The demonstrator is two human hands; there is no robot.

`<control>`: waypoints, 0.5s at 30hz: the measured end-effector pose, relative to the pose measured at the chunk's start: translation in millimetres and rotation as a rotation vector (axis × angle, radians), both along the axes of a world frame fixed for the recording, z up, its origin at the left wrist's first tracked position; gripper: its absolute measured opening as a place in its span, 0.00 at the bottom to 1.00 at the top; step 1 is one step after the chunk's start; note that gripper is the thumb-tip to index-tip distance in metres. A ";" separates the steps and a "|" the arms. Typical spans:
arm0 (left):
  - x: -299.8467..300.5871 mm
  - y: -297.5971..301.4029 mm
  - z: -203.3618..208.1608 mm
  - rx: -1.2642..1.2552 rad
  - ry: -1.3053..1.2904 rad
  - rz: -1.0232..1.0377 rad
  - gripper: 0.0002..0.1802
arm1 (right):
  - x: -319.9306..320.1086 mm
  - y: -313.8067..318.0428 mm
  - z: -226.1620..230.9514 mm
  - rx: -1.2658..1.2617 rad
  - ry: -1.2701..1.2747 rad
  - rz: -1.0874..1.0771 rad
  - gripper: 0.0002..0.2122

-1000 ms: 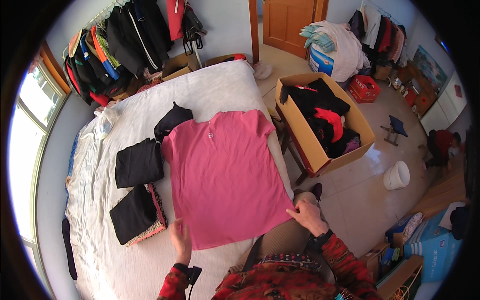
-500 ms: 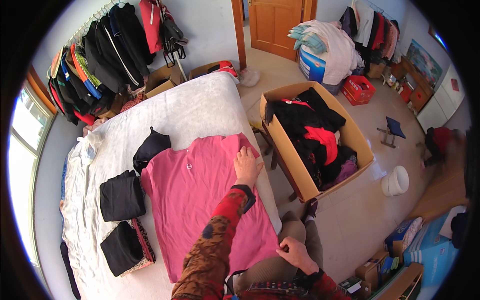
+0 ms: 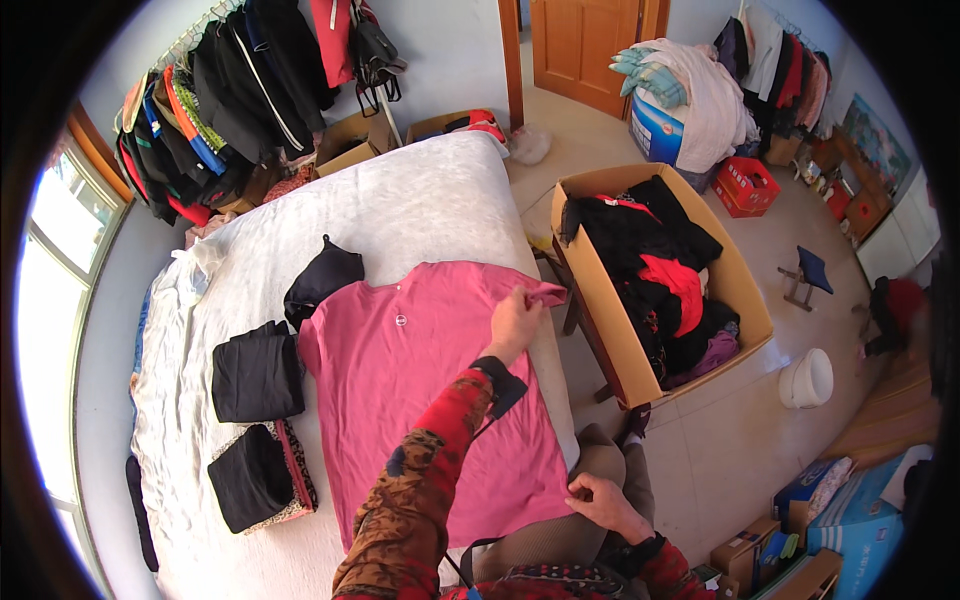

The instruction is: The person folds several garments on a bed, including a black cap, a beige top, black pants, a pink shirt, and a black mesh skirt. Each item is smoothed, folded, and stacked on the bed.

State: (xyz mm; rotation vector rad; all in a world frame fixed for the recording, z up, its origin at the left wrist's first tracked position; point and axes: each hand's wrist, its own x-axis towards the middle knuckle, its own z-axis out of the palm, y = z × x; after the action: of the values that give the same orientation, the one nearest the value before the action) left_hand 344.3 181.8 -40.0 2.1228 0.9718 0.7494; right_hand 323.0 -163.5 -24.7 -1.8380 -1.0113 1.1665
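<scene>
A pink T-shirt (image 3: 420, 400) lies spread flat on the bed, a small round white mark on its chest. My left hand (image 3: 515, 322) reaches across it and pinches the sleeve at the far right, near the bed's edge. Down by my lap, my right hand (image 3: 606, 506) has its fingers closed on the shirt's lower right corner. Left of the shirt are a black bra (image 3: 325, 277), a folded black garment (image 3: 257, 374) and another folded black garment (image 3: 249, 480) on top of a leopard-print one.
A pale sheet covers the bed (image 3: 420, 195). To its right stands a large cardboard box (image 3: 563, 215) of black, red and purple clothes. Farther right are a white bucket (image 3: 806, 380), a small folding stool (image 3: 812, 272), a red carton (image 3: 746, 186) and a person (image 3: 890, 312).
My left hand has gone from lying flat on the shirt's shoulder to pinching its sleeve, which is now drawn outward to the right. The view has shifted slightly; my right hand stays at the hem corner.
</scene>
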 end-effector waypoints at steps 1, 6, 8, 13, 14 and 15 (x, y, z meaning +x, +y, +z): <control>-3.3 9.1 6.7 -0.021 -0.168 0.031 0.12 | -2.1 3.1 6.7 0.015 0.009 -0.011 0.10; -80.4 49.4 22.4 -0.322 -0.789 0.214 0.06 | -21.6 28.2 43.3 0.247 -0.184 0.166 0.08; -127.6 63.4 15.1 -0.570 -0.930 0.427 0.06 | -37.6 42.4 47.7 0.275 -0.151 0.289 0.07; -200.4 77.0 -27.4 -1.061 -0.918 0.590 0.13 | -94.4 85.5 19.2 0.324 -0.223 0.624 0.07; -204.4 79.3 -33.6 -1.179 -0.924 0.604 0.14 | -102.1 89.8 12.1 0.249 -0.247 0.690 0.07; -206.0 82.0 -38.2 -1.129 -0.882 0.541 0.14 | -107.0 93.7 4.7 0.241 -0.227 0.713 0.07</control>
State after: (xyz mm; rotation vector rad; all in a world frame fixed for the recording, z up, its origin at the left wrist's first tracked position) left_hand 138.3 263.8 -78.3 0.4573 1.0546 0.9325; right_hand 216.0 -69.8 -19.9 -1.4683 -1.9497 1.1608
